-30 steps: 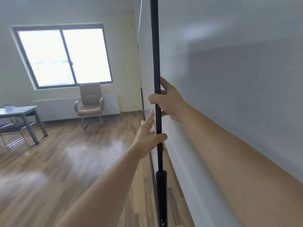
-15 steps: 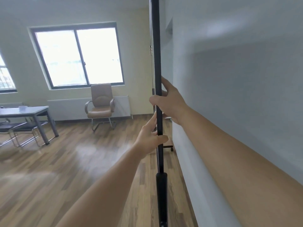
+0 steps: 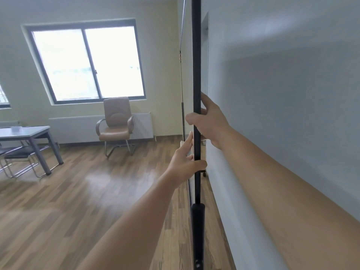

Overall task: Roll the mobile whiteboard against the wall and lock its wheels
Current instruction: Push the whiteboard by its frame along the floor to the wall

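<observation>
I see the mobile whiteboard edge-on: its black upright post [image 3: 196, 55] runs from the top of the view down to a thicker black sleeve [image 3: 198, 227] near the floor. My right hand [image 3: 209, 121] is wrapped around the post at mid height. Just below it, my left hand [image 3: 184, 162] grips the same post, fingers on the far side and thumb across the front. The white wall [image 3: 292, 114] fills the right side, close beside the post. A castor of the far leg [image 3: 204, 174] shows by the wall's foot. The near wheels are out of view.
A brown cantilever chair [image 3: 116, 123] stands under the window [image 3: 87, 63] by a radiator. A grey table [image 3: 29, 133] with dark chairs sits at the left. Wooden floor [image 3: 87, 191] stretches out to the left of the board.
The view has swung left and back a little, showing more of the window and the table. The gap between post and wall looks narrower. Both hands keep the same grip.
</observation>
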The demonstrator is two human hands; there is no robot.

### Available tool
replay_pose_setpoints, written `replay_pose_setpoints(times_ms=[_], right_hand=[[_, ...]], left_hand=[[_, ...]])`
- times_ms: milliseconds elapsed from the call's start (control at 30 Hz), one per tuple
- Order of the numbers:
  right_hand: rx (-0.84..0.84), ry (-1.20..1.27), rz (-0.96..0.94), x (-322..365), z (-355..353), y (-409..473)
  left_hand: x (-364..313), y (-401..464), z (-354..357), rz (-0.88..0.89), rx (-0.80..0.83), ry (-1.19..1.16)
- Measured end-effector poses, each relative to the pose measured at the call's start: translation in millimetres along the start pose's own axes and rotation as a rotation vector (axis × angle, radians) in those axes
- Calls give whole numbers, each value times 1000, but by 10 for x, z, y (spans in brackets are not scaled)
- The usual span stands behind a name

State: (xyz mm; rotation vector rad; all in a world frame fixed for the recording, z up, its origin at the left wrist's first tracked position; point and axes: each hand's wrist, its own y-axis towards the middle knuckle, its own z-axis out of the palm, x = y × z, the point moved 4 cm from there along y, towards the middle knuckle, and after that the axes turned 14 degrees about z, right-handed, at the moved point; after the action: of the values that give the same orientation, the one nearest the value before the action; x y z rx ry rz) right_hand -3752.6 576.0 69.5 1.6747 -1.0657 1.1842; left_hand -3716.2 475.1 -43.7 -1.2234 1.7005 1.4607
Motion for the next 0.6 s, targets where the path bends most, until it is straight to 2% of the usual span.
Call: replay_pose_setpoints(times_ms=[200,600], right_hand=[[-19,-29,14,-38,-9,270],[-31,-4,-3,-83,8,337]], left_hand=[[189,231,-49,-22,-32,-59],[130,224,-81,-42,-11,-13]])
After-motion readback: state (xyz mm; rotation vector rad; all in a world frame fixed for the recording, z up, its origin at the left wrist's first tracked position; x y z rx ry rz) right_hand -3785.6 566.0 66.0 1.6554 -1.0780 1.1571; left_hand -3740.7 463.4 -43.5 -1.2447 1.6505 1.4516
